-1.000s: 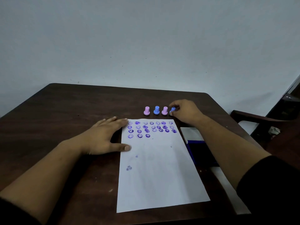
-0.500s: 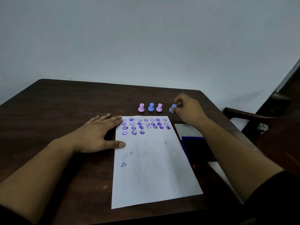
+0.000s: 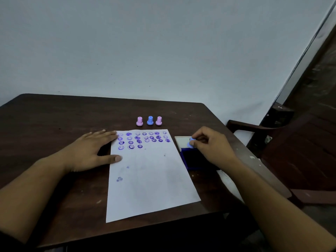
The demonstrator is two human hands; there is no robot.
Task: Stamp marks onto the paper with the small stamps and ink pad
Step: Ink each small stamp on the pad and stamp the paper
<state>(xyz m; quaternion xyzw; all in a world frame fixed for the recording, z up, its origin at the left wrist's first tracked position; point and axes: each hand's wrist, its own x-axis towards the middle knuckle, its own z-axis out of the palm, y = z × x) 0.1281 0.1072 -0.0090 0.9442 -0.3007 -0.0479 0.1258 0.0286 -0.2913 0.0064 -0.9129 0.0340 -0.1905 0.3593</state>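
While my right hand (image 3: 209, 146) pinches a small blue stamp (image 3: 190, 143) between thumb and fingertips, that stamp hangs just above the far edge of the ink pad (image 3: 192, 159), at about three o'clock from the paper (image 3: 152, 179). Whether its face is touching the dark blue pad I cannot tell.

Progress, as I judge it: the top of the sheet carries three fairly full rows of purple smiley marks (image 3: 143, 140) and a fourth row of three marks at its left. A few faint smudges lie lower on the left. Most of the sheet, from the middle down to six o'clock, is unmarked, so a good deal of stamping is left.

Three more stamps (image 3: 149, 121), pink, blue and pink, stand upright in a row at twelve o'clock, just beyond the paper's top edge and apart from it.

My left hand (image 3: 92, 151) lies flat at nine o'clock, fingers straight and together, thumb spread; fingertips and thumb tip rest on the paper's left edge, pinning it to the dark wooden table (image 3: 54, 120).

A wooden chair (image 3: 291, 142) stands off to three o'clock.
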